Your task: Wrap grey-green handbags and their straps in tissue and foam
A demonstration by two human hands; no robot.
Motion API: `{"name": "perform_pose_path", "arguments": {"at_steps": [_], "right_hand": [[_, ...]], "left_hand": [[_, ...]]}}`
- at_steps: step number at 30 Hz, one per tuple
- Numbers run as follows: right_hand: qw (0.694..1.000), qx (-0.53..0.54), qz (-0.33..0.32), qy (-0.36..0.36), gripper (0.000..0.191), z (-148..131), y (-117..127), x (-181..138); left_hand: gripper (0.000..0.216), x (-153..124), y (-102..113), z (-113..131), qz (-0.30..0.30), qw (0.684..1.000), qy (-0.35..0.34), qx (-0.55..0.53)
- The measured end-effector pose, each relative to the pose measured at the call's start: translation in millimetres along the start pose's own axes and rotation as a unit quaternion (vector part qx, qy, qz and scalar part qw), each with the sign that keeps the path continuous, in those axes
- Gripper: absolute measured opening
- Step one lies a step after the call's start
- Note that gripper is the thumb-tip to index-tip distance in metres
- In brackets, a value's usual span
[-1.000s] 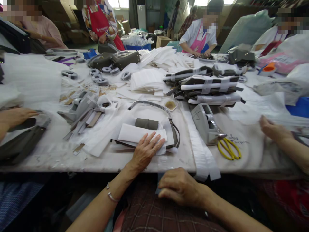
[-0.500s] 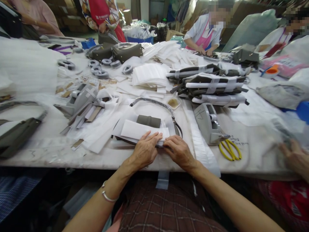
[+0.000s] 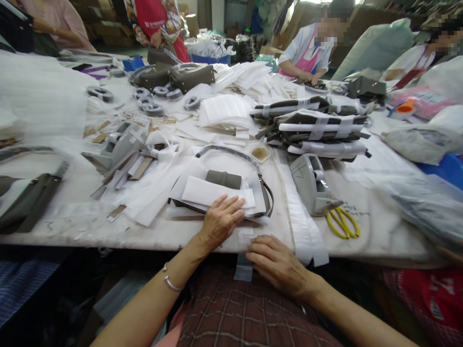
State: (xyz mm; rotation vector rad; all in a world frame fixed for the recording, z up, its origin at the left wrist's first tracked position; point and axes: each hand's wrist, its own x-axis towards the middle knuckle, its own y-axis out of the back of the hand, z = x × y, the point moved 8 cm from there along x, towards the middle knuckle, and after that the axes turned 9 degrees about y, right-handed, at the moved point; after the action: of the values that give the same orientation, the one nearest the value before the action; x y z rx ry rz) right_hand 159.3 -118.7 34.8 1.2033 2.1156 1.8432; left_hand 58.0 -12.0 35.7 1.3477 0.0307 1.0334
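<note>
My left hand (image 3: 220, 219) lies flat, fingers spread, on a white foam sheet (image 3: 204, 192) that covers a flat grey bag (image 3: 223, 179). The bag's curved handle (image 3: 231, 154) arcs behind it, and the bag sits near the table's front edge. My right hand (image 3: 277, 262) is at the table edge (image 3: 144, 238), just below and right of the bag. Its fingertips rest on a translucent tape strip (image 3: 243, 270) that hangs over the edge. I see nothing gripped in either hand.
A grey tape dispenser (image 3: 311, 185) and yellow scissors (image 3: 342, 222) lie to the right. Behind them is a stack of wrapped bags (image 3: 318, 127). A second dispenser (image 3: 119, 144) and loose white sheets are to the left, tape rolls (image 3: 148, 106) further back. Other people work around the table.
My right hand went up to the bag beside my left hand, then drew back to the table edge onto the tape strip. The neighbour's hand at right has left view.
</note>
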Motion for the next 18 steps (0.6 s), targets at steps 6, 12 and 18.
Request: {"name": "perform_pose_path", "arguments": {"at_steps": [6,12,18], "right_hand": [[0.999,-0.026,0.045,-0.007,0.028,4.5,-24.2,5.2],[0.992,0.068,0.106,-0.016,0.015,-0.5,-18.5,24.4],[1.000,-0.015,-0.007,-0.015,0.041,0.9,-32.0,0.7]], "left_hand": [[0.017,-2.6,0.2,-0.9,0.002,1.000,0.001,-0.003],[0.017,-3.5,6.9,1.3,0.031,0.999,-0.006,-0.017],[0.020,-5.7,1.5,-1.3,0.019,0.999,-0.008,-0.040]]}}
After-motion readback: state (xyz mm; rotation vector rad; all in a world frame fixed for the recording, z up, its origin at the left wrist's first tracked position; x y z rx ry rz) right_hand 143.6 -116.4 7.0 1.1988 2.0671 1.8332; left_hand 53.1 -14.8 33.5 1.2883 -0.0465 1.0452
